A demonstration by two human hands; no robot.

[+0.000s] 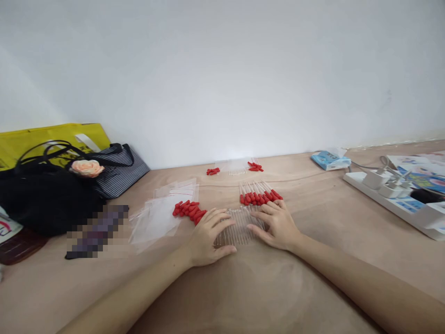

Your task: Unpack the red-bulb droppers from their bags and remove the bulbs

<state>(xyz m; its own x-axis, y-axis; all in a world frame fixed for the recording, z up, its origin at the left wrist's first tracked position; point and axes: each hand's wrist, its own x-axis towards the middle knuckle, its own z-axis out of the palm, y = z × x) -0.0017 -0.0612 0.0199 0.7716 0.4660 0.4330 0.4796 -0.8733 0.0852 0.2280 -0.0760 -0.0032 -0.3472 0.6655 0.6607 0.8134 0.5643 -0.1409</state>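
A row of clear glass tubes (236, 227) lies side by side on the table between my hands. My left hand (210, 241) rests at the row's left end, fingers spread and holding nothing. At the right end is my right hand (274, 227), open, with its fingertips touching or just over the tubes. Beyond it lie several glass droppers with red rubber bulbs (259, 199), bulbs toward me. Loose red rubber bulbs (187, 209) are piled beside my left fingers, partly hidden by them. Some of these sit on clear zip bags (160, 220).
Farther back are more red bulbs (255, 166) and clear tubes (237, 172). A blue tissue pack (330, 160) and a white power strip (392, 199) with plugs stand right. To the left are a black bag (52, 199), a striped bag (118, 174) and a yellow bag (28, 146).
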